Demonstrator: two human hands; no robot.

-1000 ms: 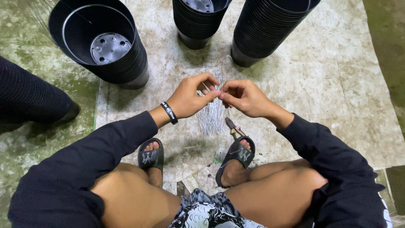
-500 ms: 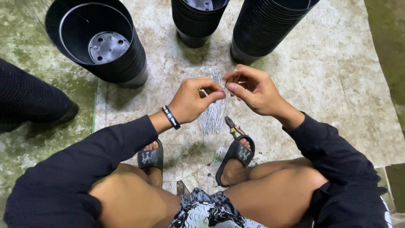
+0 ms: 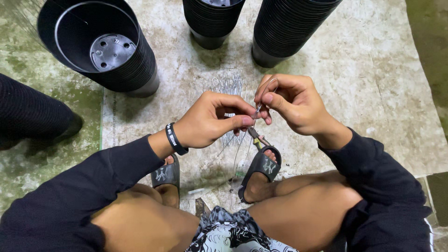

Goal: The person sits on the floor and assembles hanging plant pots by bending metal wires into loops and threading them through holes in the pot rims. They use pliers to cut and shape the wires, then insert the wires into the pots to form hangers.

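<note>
Seen from above, seated low on a pale sheet [image 3: 373,70] spread over the mossy concrete floor [image 3: 28,154], knees apart, feet in black slide sandals [image 3: 261,165] planted on the sheet. Left hand [image 3: 207,121] closed, thumb and forefinger pinched on the end of a thin piece of wire [image 3: 258,108], a black wristband [image 3: 176,139] on that wrist. Right hand [image 3: 291,105] closed too, fingertips pinching the same wire from the other side, a fine loop of it arching over the knuckles. Held up between the two hands, just above the feet, close under the eyes, likely because so thin a strand needed near sight and a two-sided pinch to be bent or twisted. Directly beneath, a loose bundle of similar wires [image 3: 228,86] lying on the sheet, within easy reach of either hand. Small pliers or cutters [image 3: 254,135] with a yellowish grip resting by the right foot, partly hidden under the hands. Farther out, three stacks of black plastic nursery pots: one [image 3: 107,51] at upper left, open mouth upward and drain holes showing, another [image 3: 212,21] in the middle, a third [image 3: 284,28] beside it. At far left, one more dark ribbed stack [image 3: 28,109] lying on its side on the floor.
</note>
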